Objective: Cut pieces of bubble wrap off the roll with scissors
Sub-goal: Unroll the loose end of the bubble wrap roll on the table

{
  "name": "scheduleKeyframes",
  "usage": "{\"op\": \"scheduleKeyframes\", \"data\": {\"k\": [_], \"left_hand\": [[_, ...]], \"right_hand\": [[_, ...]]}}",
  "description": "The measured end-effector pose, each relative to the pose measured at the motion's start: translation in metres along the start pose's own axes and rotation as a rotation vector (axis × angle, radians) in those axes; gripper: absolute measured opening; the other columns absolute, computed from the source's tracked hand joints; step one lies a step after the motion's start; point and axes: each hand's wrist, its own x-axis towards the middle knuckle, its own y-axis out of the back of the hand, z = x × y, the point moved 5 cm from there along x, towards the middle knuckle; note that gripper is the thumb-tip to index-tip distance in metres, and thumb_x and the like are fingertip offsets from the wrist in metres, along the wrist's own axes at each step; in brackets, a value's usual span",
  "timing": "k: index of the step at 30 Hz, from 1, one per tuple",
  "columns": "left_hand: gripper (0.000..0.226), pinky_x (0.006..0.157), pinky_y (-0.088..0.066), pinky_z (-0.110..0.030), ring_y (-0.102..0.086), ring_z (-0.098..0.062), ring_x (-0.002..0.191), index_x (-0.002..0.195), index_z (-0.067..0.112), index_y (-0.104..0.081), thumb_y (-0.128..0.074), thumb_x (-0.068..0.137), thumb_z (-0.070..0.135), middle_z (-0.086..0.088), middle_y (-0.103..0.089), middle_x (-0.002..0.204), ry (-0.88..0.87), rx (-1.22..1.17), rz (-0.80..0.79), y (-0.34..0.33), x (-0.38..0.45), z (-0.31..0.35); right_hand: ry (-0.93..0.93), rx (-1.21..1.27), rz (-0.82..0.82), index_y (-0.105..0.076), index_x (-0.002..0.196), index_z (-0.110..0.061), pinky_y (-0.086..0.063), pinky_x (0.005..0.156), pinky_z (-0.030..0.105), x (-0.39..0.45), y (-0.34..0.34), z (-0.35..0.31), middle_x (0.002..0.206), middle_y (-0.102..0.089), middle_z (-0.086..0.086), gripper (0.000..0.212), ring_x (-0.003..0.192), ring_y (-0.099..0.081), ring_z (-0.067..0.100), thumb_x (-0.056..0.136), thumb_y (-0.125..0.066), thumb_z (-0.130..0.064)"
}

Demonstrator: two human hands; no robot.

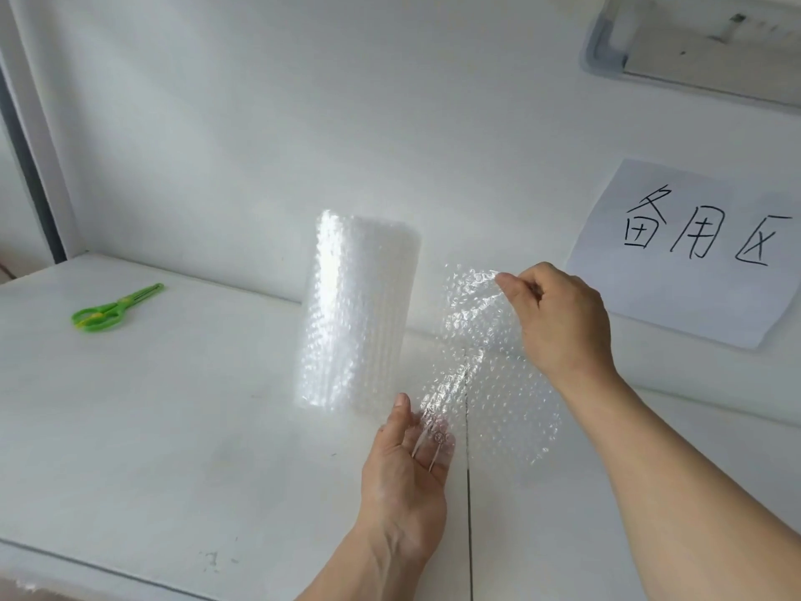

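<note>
A roll of clear bubble wrap (357, 314) stands upright on the white table, near the wall. A loose sheet of bubble wrap (481, 366) hangs in the air to the right of the roll. My right hand (559, 323) pinches the sheet's top edge between thumb and fingers. My left hand (407, 461) is lower, palm turned towards me, with its fingers behind the sheet's bottom corner and the thumb in front. Green scissors (115, 309) lie closed on the table at the far left, away from both hands.
A white paper sheet with black handwritten characters (689, 253) leans against the wall at the right. A grey-rimmed panel (693, 45) is fixed on the wall at the top right. A dark seam (468, 492) runs across the white table (173, 427).
</note>
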Motion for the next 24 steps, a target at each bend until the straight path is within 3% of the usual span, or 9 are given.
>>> {"op": "scheduleKeyframes", "data": {"k": [4, 12, 16, 19, 22, 24], "left_hand": [[0.015, 0.067, -0.053, -0.028, -0.061, -0.014, 0.062, 0.091, 0.012, -0.057, -0.067, 0.088, 0.023, 0.002, -0.055, 0.065, -0.022, 0.015, 0.021, -0.001, 0.002, -0.004], [0.013, 0.071, -0.055, -0.031, -0.064, -0.02, 0.061, 0.101, 0.007, -0.061, -0.063, 0.089, 0.004, -0.006, -0.063, 0.076, -0.007, 0.033, 0.035, -0.004, -0.003, -0.008], [0.015, 0.071, -0.054, -0.032, -0.063, -0.021, 0.068, 0.104, 0.007, -0.061, -0.062, 0.089, 0.003, -0.007, -0.064, 0.082, 0.001, 0.067, 0.035, -0.004, -0.003, -0.009], [0.013, 0.081, -0.054, -0.033, -0.065, -0.023, 0.076, 0.099, 0.006, -0.064, -0.062, 0.087, 0.0, -0.01, -0.067, 0.089, 0.022, 0.139, 0.028, -0.003, -0.003, -0.011], [0.004, 0.088, -0.051, -0.035, -0.064, -0.023, 0.078, 0.087, 0.008, -0.065, -0.067, 0.086, 0.012, -0.01, -0.068, 0.092, 0.092, 0.167, -0.035, -0.008, -0.004, -0.01], [0.02, 0.083, -0.051, -0.035, -0.064, -0.023, 0.075, 0.079, 0.011, -0.062, -0.066, 0.088, 0.029, -0.009, -0.069, 0.087, 0.147, 0.175, -0.059, -0.01, -0.003, -0.008]], "right_hand": [[-0.01, 0.053, -0.031, -0.061, 0.078, -0.011, -0.04, 0.06, 0.035, -0.003, -0.003, 0.003, 0.065, -0.058, -0.002, 0.035, 0.066, -0.054, 0.024, 0.095, -0.058, -0.042], [-0.015, 0.061, -0.063, -0.064, 0.082, -0.014, -0.042, 0.062, 0.034, -0.008, -0.007, 0.005, 0.068, -0.058, -0.006, 0.03, 0.072, -0.056, 0.024, 0.095, -0.059, -0.04], [-0.059, -0.097, -0.046, -0.067, 0.1, -0.014, -0.048, 0.079, 0.039, -0.012, -0.002, 0.011, 0.093, -0.072, 0.002, 0.036, 0.091, -0.063, 0.031, 0.095, -0.055, -0.047], [-0.125, -0.27, -0.135, -0.064, 0.116, -0.018, -0.043, 0.093, 0.039, -0.014, -0.003, 0.02, 0.106, -0.071, 0.0, 0.046, 0.104, -0.061, 0.029, 0.094, -0.05, -0.057], [-0.216, -0.268, -0.205, -0.065, 0.106, -0.018, -0.043, 0.083, 0.034, -0.018, -0.004, 0.037, 0.101, -0.072, 0.001, 0.039, 0.098, -0.063, 0.028, 0.094, -0.052, -0.053], [-0.251, -0.263, -0.218, -0.065, 0.102, -0.017, -0.043, 0.079, 0.034, -0.022, -0.003, 0.05, 0.099, -0.071, 0.004, 0.035, 0.095, -0.063, 0.03, 0.095, -0.053, -0.049]]}}
